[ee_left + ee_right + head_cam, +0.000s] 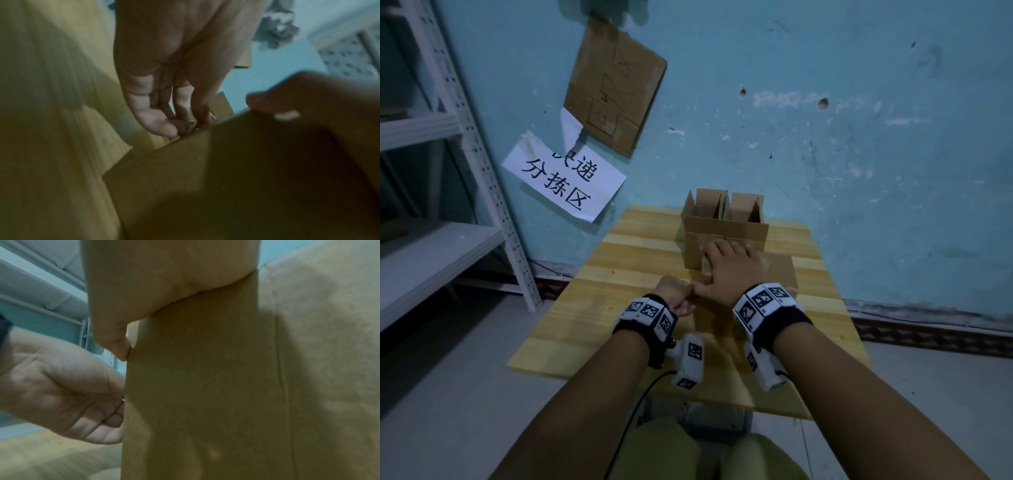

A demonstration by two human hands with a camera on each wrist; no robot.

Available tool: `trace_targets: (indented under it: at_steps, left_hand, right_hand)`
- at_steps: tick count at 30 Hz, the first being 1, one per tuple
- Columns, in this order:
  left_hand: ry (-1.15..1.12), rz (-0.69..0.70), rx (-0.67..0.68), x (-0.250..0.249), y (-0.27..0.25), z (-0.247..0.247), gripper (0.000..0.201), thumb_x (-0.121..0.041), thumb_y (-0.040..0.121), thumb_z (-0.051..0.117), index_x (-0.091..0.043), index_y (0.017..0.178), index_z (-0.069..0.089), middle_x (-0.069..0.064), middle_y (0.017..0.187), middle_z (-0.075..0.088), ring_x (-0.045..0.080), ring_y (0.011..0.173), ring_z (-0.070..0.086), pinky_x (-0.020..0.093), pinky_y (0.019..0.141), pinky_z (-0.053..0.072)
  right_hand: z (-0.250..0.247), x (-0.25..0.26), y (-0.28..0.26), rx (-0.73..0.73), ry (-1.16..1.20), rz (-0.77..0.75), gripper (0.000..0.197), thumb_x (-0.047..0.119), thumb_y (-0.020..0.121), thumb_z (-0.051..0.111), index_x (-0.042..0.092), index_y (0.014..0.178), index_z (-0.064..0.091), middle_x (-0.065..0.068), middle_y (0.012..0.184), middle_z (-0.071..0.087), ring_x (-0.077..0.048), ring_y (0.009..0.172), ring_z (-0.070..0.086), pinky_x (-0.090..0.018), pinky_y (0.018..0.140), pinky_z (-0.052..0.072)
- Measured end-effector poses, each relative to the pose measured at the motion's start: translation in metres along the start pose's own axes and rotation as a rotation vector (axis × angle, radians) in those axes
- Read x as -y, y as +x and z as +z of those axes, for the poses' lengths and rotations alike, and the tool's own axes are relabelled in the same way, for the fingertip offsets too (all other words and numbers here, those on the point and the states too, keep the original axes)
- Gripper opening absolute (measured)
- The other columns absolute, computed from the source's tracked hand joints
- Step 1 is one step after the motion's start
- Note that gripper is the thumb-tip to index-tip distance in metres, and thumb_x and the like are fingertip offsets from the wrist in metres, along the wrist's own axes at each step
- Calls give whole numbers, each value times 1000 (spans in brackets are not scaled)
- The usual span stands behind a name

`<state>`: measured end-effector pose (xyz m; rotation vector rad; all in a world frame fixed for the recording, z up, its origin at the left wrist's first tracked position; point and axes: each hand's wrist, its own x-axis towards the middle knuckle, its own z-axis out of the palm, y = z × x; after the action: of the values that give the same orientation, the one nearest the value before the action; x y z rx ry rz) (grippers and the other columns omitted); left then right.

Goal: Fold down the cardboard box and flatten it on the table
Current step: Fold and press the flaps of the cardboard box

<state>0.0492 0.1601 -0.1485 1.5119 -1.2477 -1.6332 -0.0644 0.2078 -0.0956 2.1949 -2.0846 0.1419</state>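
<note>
Wooden table (599, 308): right hand (732, 270) flat on box (726, 226); left hand's (674, 294) grip pinches its flap edge.

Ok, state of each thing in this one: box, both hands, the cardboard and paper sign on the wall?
box: top flaps up, near flap down on table, not flat
right hand: spread, pressing box
left hand: curled, grip at flap edge
wall cardboard: flat
paper sign: top corner peeling

Your forearms are bare. Each wrist wears a black band (654, 318) faced with white, black-patterned marker tiles (760, 301); a white camera module (690, 363) hangs beneath, trailing a black cable (633, 411). Olive-green trousers (671, 452) cover your knees.
</note>
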Motion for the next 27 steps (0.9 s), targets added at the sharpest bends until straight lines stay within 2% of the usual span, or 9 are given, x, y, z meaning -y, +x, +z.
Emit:
trace_targets:
  at_steps: [5, 8, 12, 14, 16, 18, 21, 24, 27]
  left_hand:
    - [74, 11, -52, 1, 3, 6, 36, -8, 97, 43, -6, 61, 39, 3, 29, 44, 9, 18, 39, 12, 29, 35]
    - [123, 50, -83, 2, 1, 11, 39, -1, 96, 33, -8, 58, 36, 9, 47, 39, 14, 20, 34, 16, 31, 30]
    - [304, 80, -117, 4, 4, 18, 34, 2, 93, 35, -7, 60, 35, 18, 61, 43, 27, 48, 41, 36, 50, 35]
    - [422, 81, -130, 1, 2, 19, 31, -2, 93, 40, -6, 63, 38, 29, 89, 59, 40, 79, 60, 47, 70, 49]
    - [507, 119, -137, -5, -4, 19, 20, -6, 94, 42, -2, 76, 50, 26, 111, 60, 39, 105, 58, 44, 88, 48]
    - [562, 176, -174, -5, -3, 18, 16, -7, 94, 41, 0, 93, 55, 21, 105, 59, 35, 101, 57, 41, 85, 46]
    - [485, 204, -200, 0, 1, 18, 18, -3, 91, 44, -4, 78, 56, 19, 86, 55, 32, 84, 53, 37, 77, 42]
    - [424, 213, -185, -4, -1, 13, 25, -4, 93, 47, 13, 105, 61, 31, 103, 62, 39, 100, 60, 36, 78, 44]
    - [365, 141, -130, -12, -5, 11, 33, -6, 98, 41, 6, 71, 56, 20, 65, 50, 27, 57, 49, 30, 52, 34]
  right_hand:
    - [0, 0, -1, -1, 6, 1, 72, 59, 80, 49, 23, 139, 28, -2, 150, 28, -26, 137, 28, -48, 114, 18]
    - [0, 1, -2, -2, 2, -1, 72, 61, 81, 47, 23, 140, 28, -2, 150, 28, -27, 137, 28, -47, 114, 18]
    - [0, 1, -3, 2, 10, -4, 71, 59, 81, 48, 23, 139, 29, -2, 149, 29, -27, 137, 28, -48, 114, 17]
    - [0, 1, -2, 0, 10, -4, 70, 59, 82, 48, 23, 139, 29, -2, 148, 30, -27, 136, 29, -48, 114, 18]
    - [-1, 0, -2, 0, 10, -4, 69, 58, 82, 47, 23, 139, 29, -2, 148, 30, -27, 136, 29, -48, 114, 18]
    - [-1, 1, -3, 1, 12, -3, 68, 58, 83, 45, 22, 139, 29, -2, 148, 31, -26, 136, 29, -48, 114, 18]
    - [-1, 1, -3, -13, 20, 2, 69, 61, 84, 42, 23, 140, 29, -2, 148, 31, -26, 136, 29, -48, 113, 17]
    - [1, 1, -2, -4, 25, 5, 70, 62, 84, 42, 23, 140, 29, -2, 149, 30, -26, 137, 28, -48, 114, 15]
    - [0, 0, -1, 4, 28, 3, 68, 59, 84, 45, 23, 140, 29, -2, 150, 28, -26, 138, 27, -49, 114, 14]
